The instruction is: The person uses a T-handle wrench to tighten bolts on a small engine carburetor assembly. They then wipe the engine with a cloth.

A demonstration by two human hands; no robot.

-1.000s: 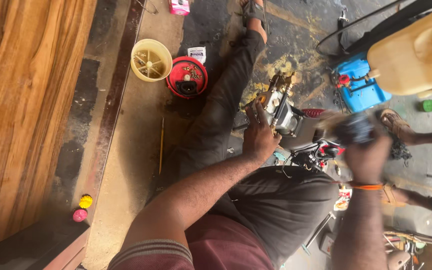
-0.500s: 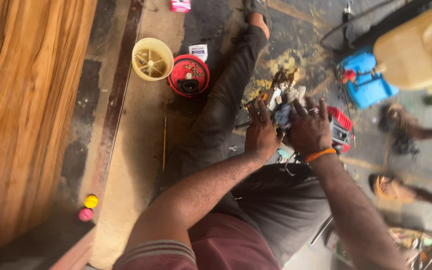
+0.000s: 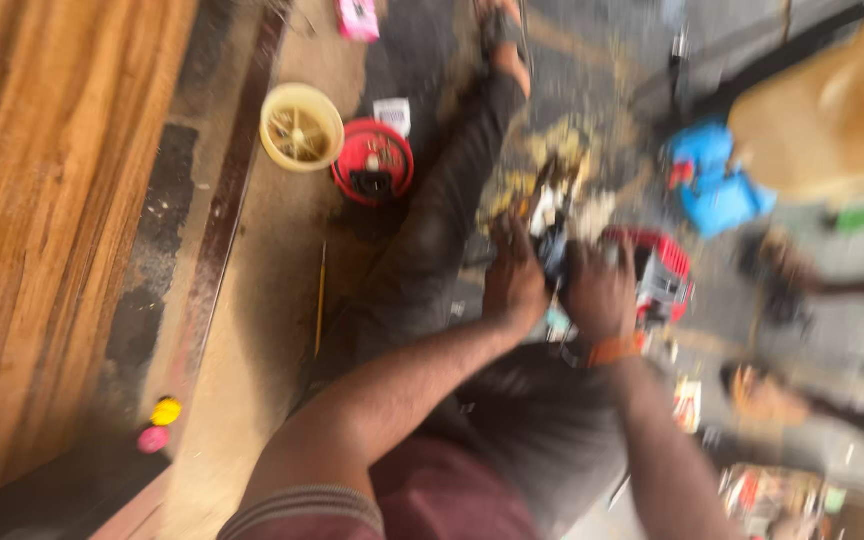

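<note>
Brown forearms reach down from the wearer to a small metal engine part (image 3: 555, 232), which sits between the two hands on the lap, just past the dark trousers. Curled fingers of the left hand (image 3: 514, 282) clasp its near left side; the right hand (image 3: 602, 292), with an orange wristband (image 3: 614, 350), closes over its right side, though blur hides the exact grip. Just right of the right fingers lies a red machine housing (image 3: 664, 272). Farther beyond the left fingers stand a red round cover (image 3: 373, 162) and a cream plastic bowl (image 3: 301, 127), touching side by side. Farthest right sits a blue object (image 3: 717, 190).
</note>
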